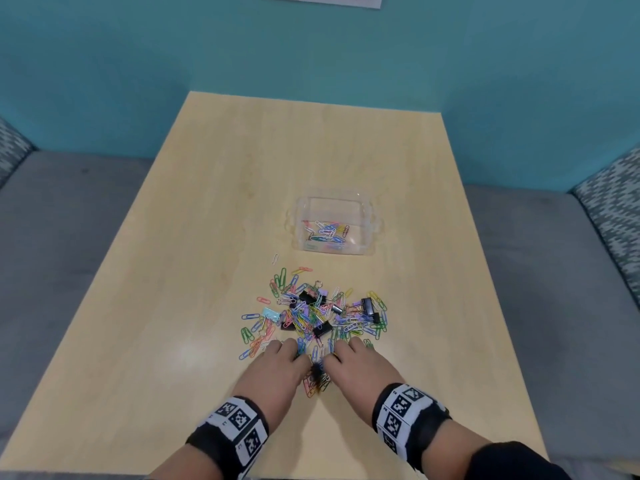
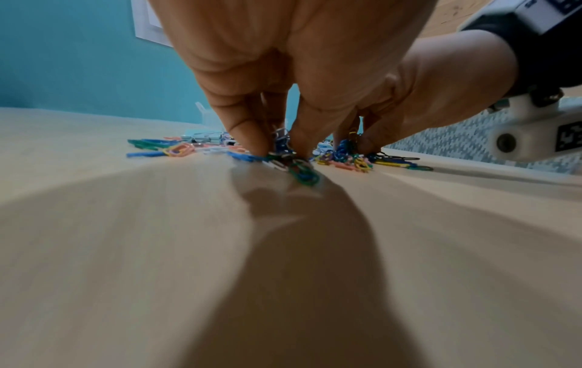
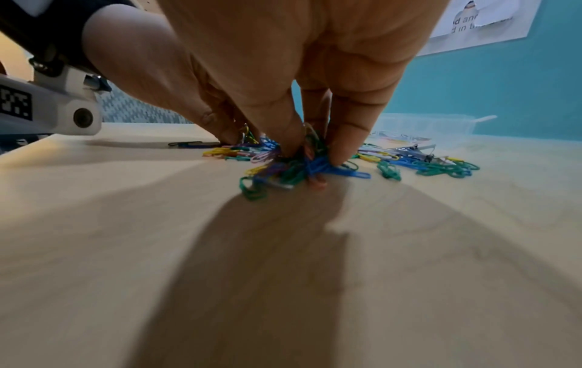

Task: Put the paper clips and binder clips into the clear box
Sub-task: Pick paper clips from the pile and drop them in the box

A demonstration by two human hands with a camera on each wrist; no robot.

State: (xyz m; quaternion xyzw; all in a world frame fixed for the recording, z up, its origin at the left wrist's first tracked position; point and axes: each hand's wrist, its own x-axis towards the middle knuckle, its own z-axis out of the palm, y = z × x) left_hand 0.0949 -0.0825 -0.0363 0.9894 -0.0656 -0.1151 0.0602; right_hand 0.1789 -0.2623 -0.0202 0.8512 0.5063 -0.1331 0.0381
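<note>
Hands: left hand (image 1: 277, 367), right hand (image 1: 360, 365) fingers pinching wiry paper clips (image 1: 313, 318) (plastic-coated) on woodgrain table (image 1: 173, 306).

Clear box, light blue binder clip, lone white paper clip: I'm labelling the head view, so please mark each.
clear box (image 1: 370, 237), head view, right wall.
light blue binder clip (image 1: 271, 313), head view, its body.
lone white paper clip (image 1: 275, 259), head view, its middle.

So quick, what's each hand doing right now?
Left hand: fingers pinch a bunch of paper clips on the table.
Right hand: fingers pinch another bunch.
</note>
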